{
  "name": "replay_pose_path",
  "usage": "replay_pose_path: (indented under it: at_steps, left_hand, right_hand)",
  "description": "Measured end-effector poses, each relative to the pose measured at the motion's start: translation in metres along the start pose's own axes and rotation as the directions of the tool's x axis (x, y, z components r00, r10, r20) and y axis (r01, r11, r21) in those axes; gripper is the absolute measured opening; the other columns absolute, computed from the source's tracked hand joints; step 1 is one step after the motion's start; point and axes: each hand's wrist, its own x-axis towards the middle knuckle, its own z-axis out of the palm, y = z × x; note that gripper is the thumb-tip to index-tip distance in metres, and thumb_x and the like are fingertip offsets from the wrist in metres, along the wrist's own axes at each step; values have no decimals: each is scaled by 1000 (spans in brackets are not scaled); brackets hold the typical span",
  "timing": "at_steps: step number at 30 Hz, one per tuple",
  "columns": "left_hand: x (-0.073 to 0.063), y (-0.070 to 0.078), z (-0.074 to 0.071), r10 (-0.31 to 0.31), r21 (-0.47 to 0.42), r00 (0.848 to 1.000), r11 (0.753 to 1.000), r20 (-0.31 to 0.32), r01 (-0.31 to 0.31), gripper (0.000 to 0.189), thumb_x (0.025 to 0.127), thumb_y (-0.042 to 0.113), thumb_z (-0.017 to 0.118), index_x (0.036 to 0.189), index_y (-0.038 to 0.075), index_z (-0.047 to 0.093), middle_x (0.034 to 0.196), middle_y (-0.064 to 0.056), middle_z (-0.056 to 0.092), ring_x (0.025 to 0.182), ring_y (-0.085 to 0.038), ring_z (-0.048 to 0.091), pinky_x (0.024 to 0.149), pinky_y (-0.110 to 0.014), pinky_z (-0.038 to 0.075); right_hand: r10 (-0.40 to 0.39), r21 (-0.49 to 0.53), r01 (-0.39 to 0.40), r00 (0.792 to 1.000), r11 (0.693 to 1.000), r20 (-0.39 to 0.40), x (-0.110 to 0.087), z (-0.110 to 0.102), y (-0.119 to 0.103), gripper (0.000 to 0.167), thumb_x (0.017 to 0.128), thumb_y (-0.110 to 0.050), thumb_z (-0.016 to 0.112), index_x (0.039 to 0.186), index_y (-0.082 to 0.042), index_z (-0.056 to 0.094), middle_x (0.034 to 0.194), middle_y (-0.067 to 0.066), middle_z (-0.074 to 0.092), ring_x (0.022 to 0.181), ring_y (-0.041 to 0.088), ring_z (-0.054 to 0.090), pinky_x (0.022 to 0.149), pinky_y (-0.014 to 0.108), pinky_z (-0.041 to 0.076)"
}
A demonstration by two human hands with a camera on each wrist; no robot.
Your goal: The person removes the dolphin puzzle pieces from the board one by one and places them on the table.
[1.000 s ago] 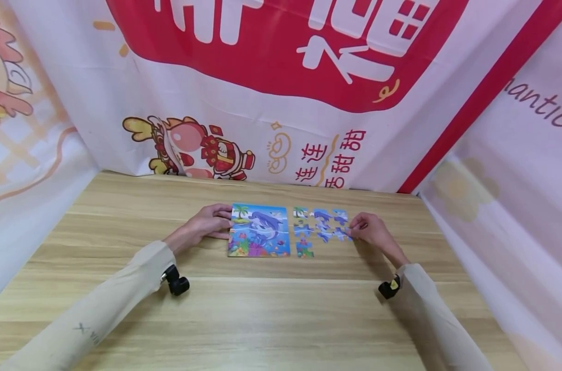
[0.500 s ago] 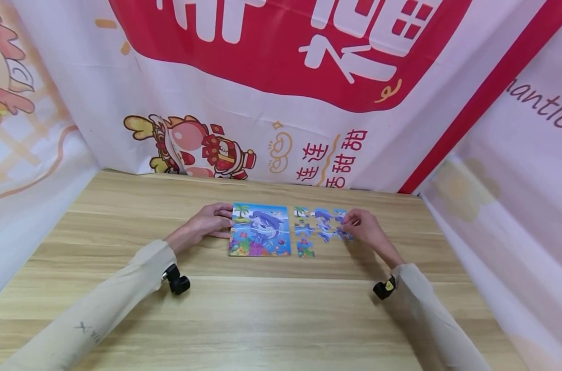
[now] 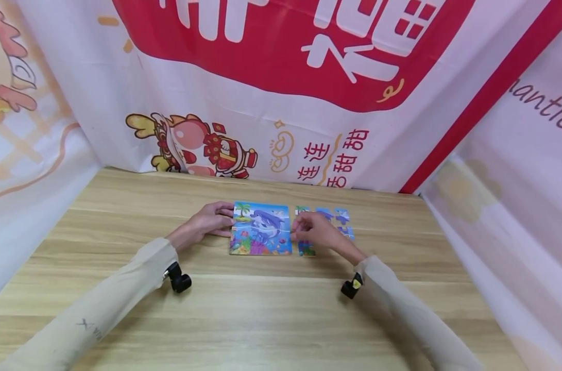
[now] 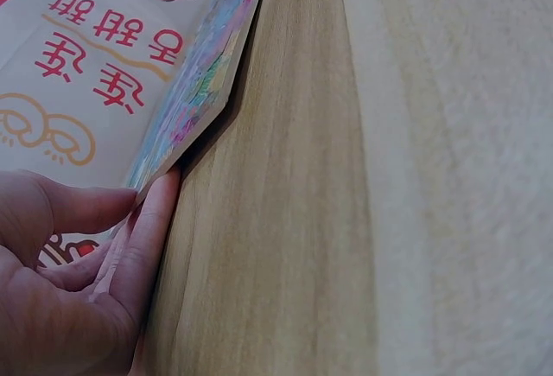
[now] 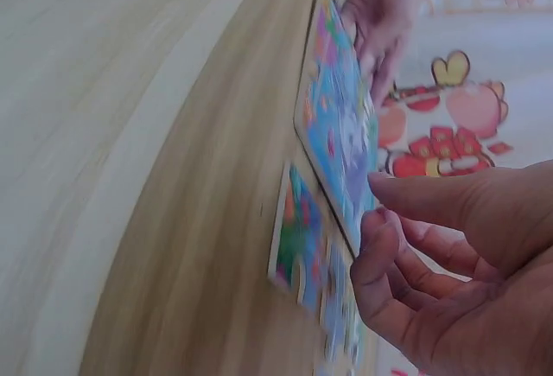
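Observation:
A square jigsaw puzzle [image 3: 262, 226] with a dolphin and undersea picture lies on the table. My left hand [image 3: 211, 220] holds its left edge; in the left wrist view the thumb and a finger pinch the board edge [image 4: 200, 91]. Loose jigsaw pieces [image 3: 341, 215] lie in rows to the right of the puzzle, with a coral-coloured corner piece [image 5: 295, 229] nearest the front. Above the left part of these rows hovers my right hand [image 3: 315, 230], beside the puzzle's right edge. Its fingers are loosely bent, no piece shows between them, and it hides several pieces.
The wood-grain table [image 3: 262, 304] stretches towards me. White printed cloth [image 3: 271, 103] hangs behind the table, and more cloth [image 3: 508, 216] stands along its right side. A small black camera [image 3: 350, 287] sits on my right wrist.
My right hand has moved left, from the rightmost loose pieces to beside the puzzle's right edge. The left hand keeps its hold, and the puzzle has stayed in place.

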Motion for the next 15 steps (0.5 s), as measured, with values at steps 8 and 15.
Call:
replay_pose_path:
  at_steps: [8,15]
  left_hand:
    - [0,1,1,-1,3,1000,1000,0,1,64,103,0,57,161,1,32,146,-24,46,115,-29,63,88,-34,67]
    - [0,1,1,4,1,1000,1000,3,-4,65,102,0,58,162,0,30,146,-23,45,115,-27,62,88,-33,67]
  right_hand:
    - [-13,-14,13,999,1000,39,16,23,-25,18,95,-7,76,106,1,65,100,11,67,88,20,62,73,27,57]
    - [-2,-107,9,998,994,70,24,43,-35,38,91,-16,84,118,1,63,109,16,63,93,22,60,79,27,56]
